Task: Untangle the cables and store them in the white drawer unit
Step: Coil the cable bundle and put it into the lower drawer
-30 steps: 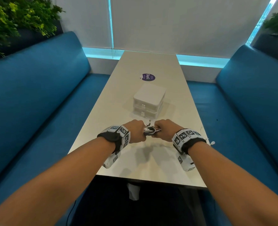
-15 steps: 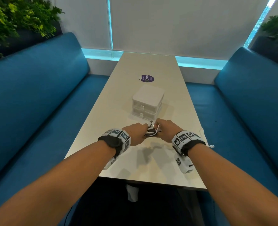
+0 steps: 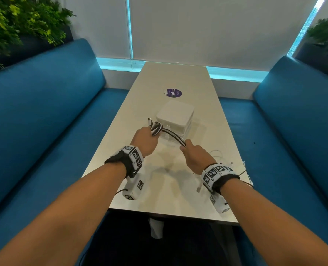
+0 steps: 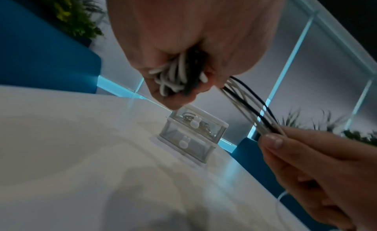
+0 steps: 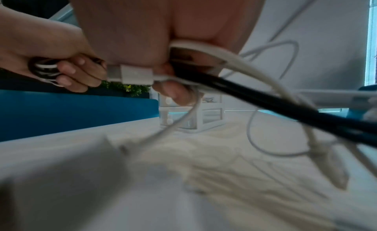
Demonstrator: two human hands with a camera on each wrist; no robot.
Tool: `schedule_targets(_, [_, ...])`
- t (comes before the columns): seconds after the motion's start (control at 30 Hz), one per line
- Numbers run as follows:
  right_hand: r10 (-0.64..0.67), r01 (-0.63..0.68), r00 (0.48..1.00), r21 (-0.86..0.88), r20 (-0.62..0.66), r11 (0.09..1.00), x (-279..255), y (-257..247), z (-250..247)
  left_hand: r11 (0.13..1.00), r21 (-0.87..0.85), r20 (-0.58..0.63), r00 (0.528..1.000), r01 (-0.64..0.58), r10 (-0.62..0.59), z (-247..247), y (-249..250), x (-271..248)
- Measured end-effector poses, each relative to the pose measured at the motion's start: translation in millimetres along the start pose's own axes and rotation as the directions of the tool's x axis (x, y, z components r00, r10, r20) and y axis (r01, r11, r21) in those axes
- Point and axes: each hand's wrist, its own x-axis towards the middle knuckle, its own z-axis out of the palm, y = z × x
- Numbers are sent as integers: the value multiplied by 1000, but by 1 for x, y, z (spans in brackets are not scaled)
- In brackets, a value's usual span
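Observation:
A bundle of black and white cables stretches between my two hands above the table. My left hand grips a coiled bunch of the cables, with plug ends sticking out past it. My right hand pinches the strands lower and to the right, and also holds a white connector. Just behind the hands stands the white drawer unit; its two clear drawers with rabbit-shaped knobs are shut, and the upper one holds coiled cable.
Loose thin white cable lies on the table to the right of my right hand, near the table's right edge. A round purple sticker lies beyond the drawer unit. Blue sofas flank the table on both sides.
My hands, close together before, have pulled apart. The left hand rose and moved toward the drawer unit with the coil; the right drew back, stretching the strands between them.

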Motion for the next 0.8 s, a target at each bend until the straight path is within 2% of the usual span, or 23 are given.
schedule_targets(0.17, [-41,41,999,41,-12,998,-6,-4,2,935,-319,129,984,156,-121,13,-7,-8])
schedule_targets(0.33, [-79,79,997,41,-17,996,-7,-23,4,856,-473,181,974,209,-138,23,2,-23])
schedule_targets(0.43, [-159,158,987,23,13,987,-4,-41,5,870,-447,180,974,208,-140,29,15,-27])
schedule_targets(0.53, [-187,187,980,4,67,982,0,-53,0,822,-516,187,968,242,-167,35,22,-25])
schedule_targets(0.6, [-202,202,978,13,53,979,2,-53,-1,809,-534,179,968,244,-174,34,23,-22])
schedule_targets(0.8, [-276,268,960,155,36,951,4,-44,-1,852,-490,49,981,187,-187,29,20,-17])
